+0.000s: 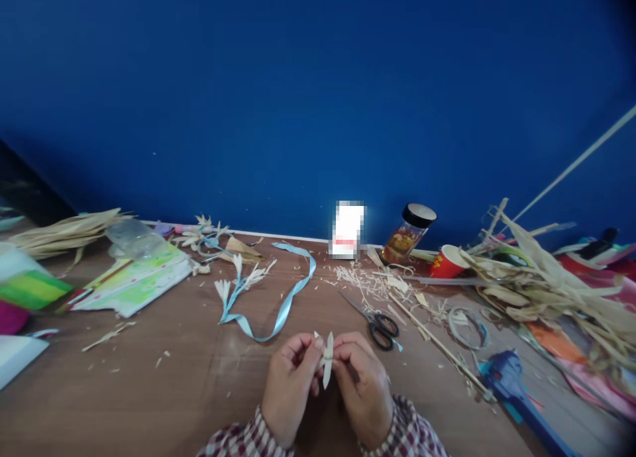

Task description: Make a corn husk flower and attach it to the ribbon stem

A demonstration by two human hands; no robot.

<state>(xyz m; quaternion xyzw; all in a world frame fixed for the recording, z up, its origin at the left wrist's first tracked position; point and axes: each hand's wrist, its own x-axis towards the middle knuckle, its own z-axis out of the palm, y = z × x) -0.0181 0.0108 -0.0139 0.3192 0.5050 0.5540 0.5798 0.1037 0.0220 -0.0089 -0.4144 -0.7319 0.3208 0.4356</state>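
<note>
A small piece of pale corn husk (pixel 328 356), with narrow pointed ends like petals, is held up between my two hands near the table's front edge. My left hand (pixel 291 381) pinches it from one side with thumb and forefinger. From the other side, the fingers of my right hand (pixel 365 385) close on it, their tips partly hidden. Just beyond my right hand lie black-handled scissors (pixel 383 331). Farther off to the left, husk flowers with blue-wrapped stems (pixel 231 298) lie by a curling light-blue ribbon (pixel 284 311).
Husk scraps (pixel 360 281) litter the back middle by a dark-lidded jar (pixel 405 235) and a red paper cup (pixel 448 261). At right are a tape roll (pixel 467 328), a blue glue gun (pixel 517 384) and piled dry husks (pixel 546 278). A painted sheet (pixel 144 278) lies left.
</note>
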